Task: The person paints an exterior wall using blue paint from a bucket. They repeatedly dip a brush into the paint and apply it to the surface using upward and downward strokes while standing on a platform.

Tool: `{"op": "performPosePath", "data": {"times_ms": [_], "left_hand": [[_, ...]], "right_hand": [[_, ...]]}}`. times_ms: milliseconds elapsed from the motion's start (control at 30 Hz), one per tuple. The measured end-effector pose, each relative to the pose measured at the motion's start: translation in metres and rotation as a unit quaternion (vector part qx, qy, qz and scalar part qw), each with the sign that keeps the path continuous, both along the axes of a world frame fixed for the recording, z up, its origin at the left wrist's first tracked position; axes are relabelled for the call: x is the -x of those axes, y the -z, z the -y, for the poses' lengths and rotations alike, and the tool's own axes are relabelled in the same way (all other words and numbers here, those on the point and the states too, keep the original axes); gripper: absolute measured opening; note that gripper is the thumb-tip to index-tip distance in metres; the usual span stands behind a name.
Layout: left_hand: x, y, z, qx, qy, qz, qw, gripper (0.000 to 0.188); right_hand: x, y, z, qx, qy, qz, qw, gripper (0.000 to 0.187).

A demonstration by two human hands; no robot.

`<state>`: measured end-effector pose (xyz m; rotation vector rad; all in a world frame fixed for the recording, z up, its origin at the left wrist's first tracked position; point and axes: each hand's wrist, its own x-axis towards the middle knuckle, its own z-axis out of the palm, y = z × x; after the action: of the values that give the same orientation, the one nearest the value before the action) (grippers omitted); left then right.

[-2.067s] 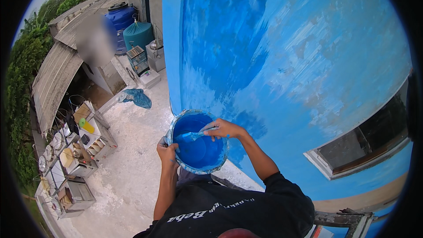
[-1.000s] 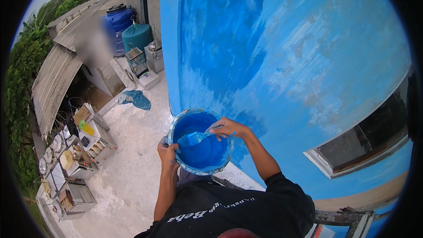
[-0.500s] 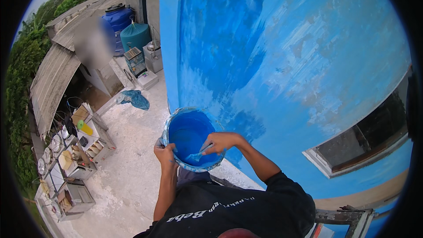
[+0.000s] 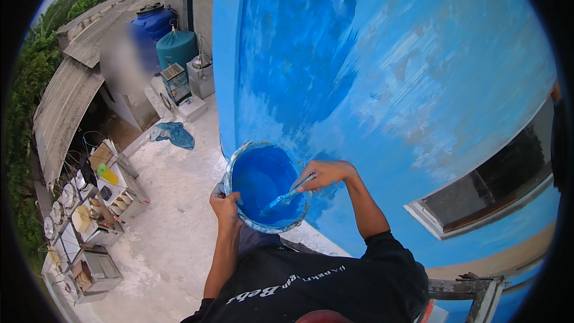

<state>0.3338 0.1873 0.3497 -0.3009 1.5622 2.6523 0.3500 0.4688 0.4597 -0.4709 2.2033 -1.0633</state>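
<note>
A paint-smeared bucket (image 4: 230, 170) with blue paint (image 4: 257, 182) inside is tipped toward me in front of my body. My left hand (image 4: 226, 203) grips its left rim, thumb over the edge and fingers on the outside. Over the right rim, my right hand (image 4: 326, 176) is closed around the handle of a paintbrush (image 4: 287, 198). The brush's blue-coated bristles hang inside the bucket, low on its near side. Beyond stands a wall (image 4: 394, 101) in light blue, with a darker blue patch (image 4: 296, 54) at its upper left.
A framed window (image 4: 490, 179) sits in the wall at right. Below it is a worn wooden frame (image 4: 466, 294). Far below on the left lie a pale concrete floor (image 4: 167, 215), a crumpled blue cloth (image 4: 173, 135), tables crowded with kitchenware (image 4: 95, 221) and a green tank (image 4: 177, 48).
My right hand has risen and moved right, drawing the brush handle up past the bucket's rim. More of the brush shows now. The left hand keeps its hold on the rim.
</note>
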Motion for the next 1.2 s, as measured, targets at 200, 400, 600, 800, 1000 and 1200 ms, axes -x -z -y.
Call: {"op": "performPosePath", "data": {"times_ms": [200,400,600,800,1000,1200], "left_hand": [[0.018,-0.025,-0.011,-0.075,0.028,0.002,0.997,0.017],[0.026,-0.042,-0.021,-0.089,0.038,-0.020,0.995,0.017],[0.027,-0.041,-0.025,-0.091,0.059,-0.021,0.994,0.019],[0.023,-0.042,-0.024,-0.093,0.045,0.009,0.995,0.019],[0.022,-0.031,-0.017,-0.082,0.063,-0.019,0.994,0.019],[0.022,-0.024,-0.011,-0.064,0.060,-0.011,0.996,0.021]], "right_hand": [[-0.011,-0.065,-0.049,-0.012,0.213,-0.209,0.954,0.035],[-0.016,-0.146,-0.061,-0.133,0.435,-0.541,0.707,0.036],[0.024,-0.132,-0.124,-0.368,0.538,-0.592,0.474,0.034],[0.038,-0.024,-0.117,-0.371,0.556,-0.515,0.537,0.038],[0.044,0.067,-0.090,-0.107,0.669,-0.331,0.657,0.041],[0.036,0.052,-0.091,0.349,0.685,-0.199,0.608,0.028]]}}
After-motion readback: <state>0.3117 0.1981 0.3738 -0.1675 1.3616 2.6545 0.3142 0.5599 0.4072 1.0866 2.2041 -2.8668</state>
